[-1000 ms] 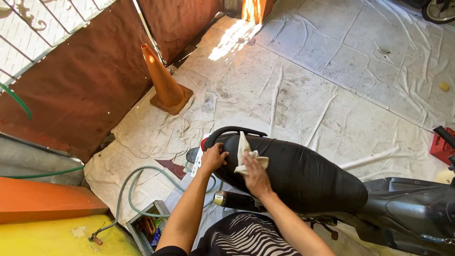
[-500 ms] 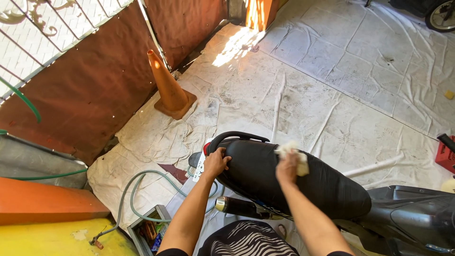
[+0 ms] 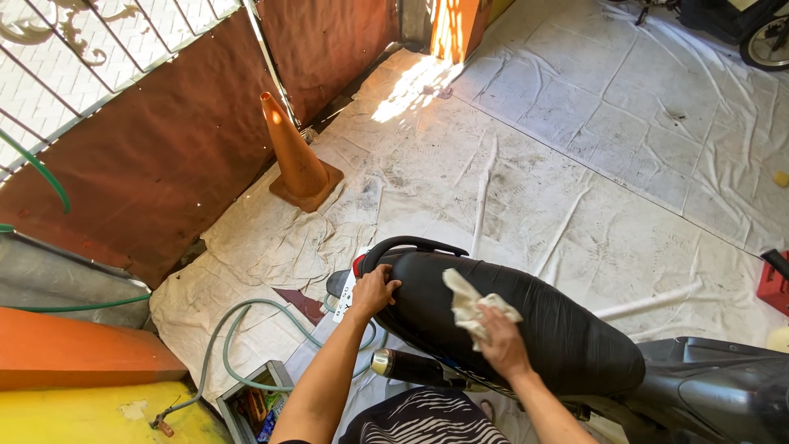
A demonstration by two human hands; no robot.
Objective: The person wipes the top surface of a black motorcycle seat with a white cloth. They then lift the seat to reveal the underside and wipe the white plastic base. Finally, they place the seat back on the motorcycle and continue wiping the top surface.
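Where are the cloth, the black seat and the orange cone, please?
cloth (image 3: 470,306), head view, on its bunched middle above the fingers.
black seat (image 3: 567,333), head view, on its bare top surface.
orange cone (image 3: 293,156), head view, on its sloping side.

right hand (image 3: 503,345) pressing cloth (image 3: 472,302) on black motorcycle seat (image 3: 542,329), left hand (image 3: 376,289) gripping rear

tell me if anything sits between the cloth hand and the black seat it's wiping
Nothing visible does. The right hand presses a crumpled pale cloth straight onto the black padded scooter seat; only the cloth lies between them. The left hand grips the seat's rear end beside the black grab rail, clear of the cloth.
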